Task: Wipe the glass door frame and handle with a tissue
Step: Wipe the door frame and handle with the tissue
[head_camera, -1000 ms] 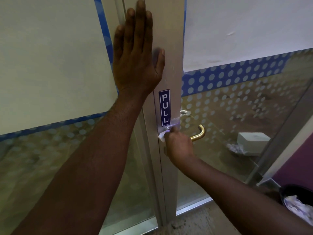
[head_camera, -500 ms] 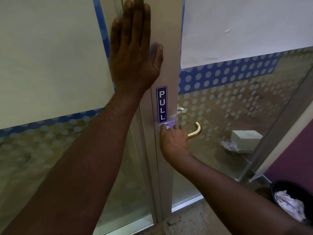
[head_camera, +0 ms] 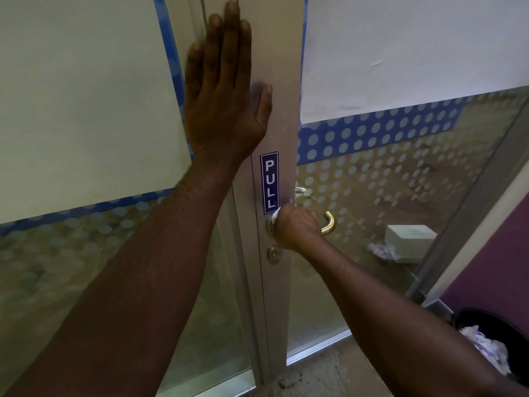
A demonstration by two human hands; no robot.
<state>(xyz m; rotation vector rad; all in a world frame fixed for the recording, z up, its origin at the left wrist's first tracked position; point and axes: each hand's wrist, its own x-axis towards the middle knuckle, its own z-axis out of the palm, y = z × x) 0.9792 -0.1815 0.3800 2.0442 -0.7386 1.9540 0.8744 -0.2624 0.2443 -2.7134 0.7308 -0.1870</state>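
The silver door frame (head_camera: 282,75) runs upright through the middle, with a blue PULL sticker (head_camera: 269,182) on it. My left hand (head_camera: 223,90) lies flat and open against the frame above the sticker. My right hand (head_camera: 297,229) is closed around the brass handle (head_camera: 329,223) near its base, with a white tissue (head_camera: 275,216) peeking out at the knuckles. Only the handle's curved end shows past the fist. A keyhole (head_camera: 274,255) sits just below my right hand.
Glass panels with paper sheets and a blue dotted band flank the frame. Behind the right glass (head_camera: 386,173) a white box (head_camera: 409,242) and crumpled paper lie on the floor. A black bin (head_camera: 512,333) with crumpled tissue stands at the lower right.
My right hand has shifted slightly down from just under the PULL sticker onto the handle's base, still holding the tissue. My left hand stays pressed on the frame.
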